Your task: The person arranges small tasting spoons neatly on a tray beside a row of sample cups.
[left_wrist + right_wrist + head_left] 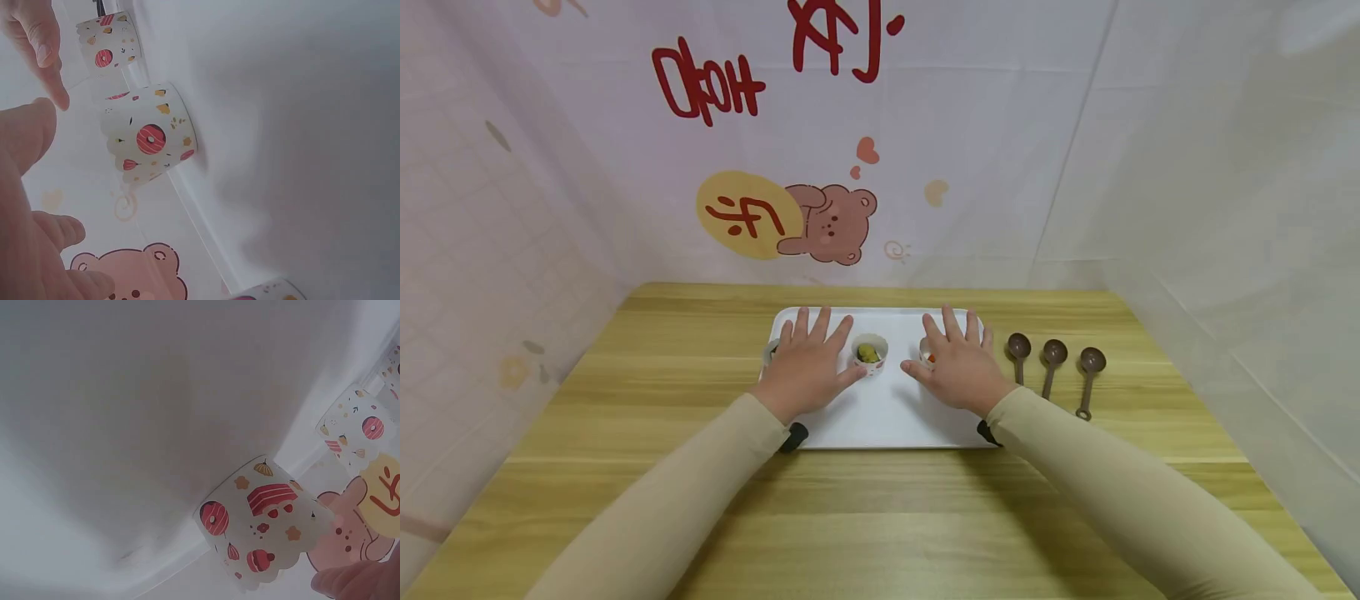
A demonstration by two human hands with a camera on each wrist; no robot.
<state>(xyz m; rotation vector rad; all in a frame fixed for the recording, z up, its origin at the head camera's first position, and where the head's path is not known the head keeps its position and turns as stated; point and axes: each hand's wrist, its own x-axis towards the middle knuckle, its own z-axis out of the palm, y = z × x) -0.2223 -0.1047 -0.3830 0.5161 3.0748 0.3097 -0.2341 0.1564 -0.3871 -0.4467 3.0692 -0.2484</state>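
A white tray (880,417) lies on the table and bears three patterned paper cups in a row. The middle cup (869,354) contains something yellow-green; in the left wrist view the same kind of cup (150,134) shows a scalloped rim. My left hand (808,362) is over the tray's left side with fingers spread, partly covering the left cup (769,352). Over the right side, my right hand (958,362) has its fingers spread too and partly hides the right cup (924,350), where a bit of orange-red shows. Neither hand holds anything.
Three brown measuring spoons (1054,352) lie side by side on the wooden table (880,525), to the right of the tray. Behind the table hangs a white cloth (985,125) printed with a bear and red characters.
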